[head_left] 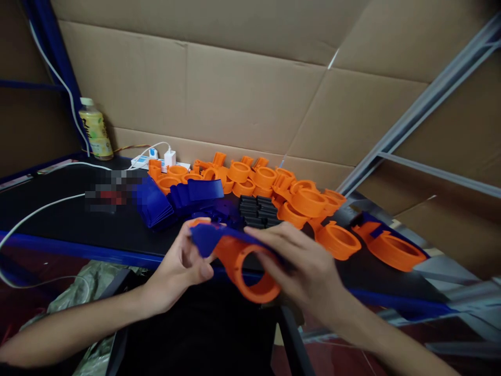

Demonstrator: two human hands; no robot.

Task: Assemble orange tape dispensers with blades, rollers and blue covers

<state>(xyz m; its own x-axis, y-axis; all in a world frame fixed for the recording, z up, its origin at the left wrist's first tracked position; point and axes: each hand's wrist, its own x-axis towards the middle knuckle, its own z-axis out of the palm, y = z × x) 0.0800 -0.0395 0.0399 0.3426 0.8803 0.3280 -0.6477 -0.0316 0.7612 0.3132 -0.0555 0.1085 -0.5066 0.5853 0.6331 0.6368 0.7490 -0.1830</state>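
Note:
I hold an orange plastic ring part (230, 255) above the table's front edge, its round opening facing me. A blue plastic sheet (205, 239) lies along its upper side. My left hand (182, 263) is closed on the narrow end, thumb toward me. My right hand (303, 258) grips the ring side, with fingers pressed on the sheet and some reaching near the ring opening. Part of the ring's right side is hidden behind those fingers. Just beyond my hands lie a fanned stack of blue sheets (152, 206) and several black ribbed pieces (256, 208).
Many more orange ring parts (309, 201) are heaped along the back and right of the black table (50, 203). One orange part with blue on it (395, 250) lies far right. A yellow-labelled bottle (95, 130), a power strip (180, 167) and white cables stand at the back left.

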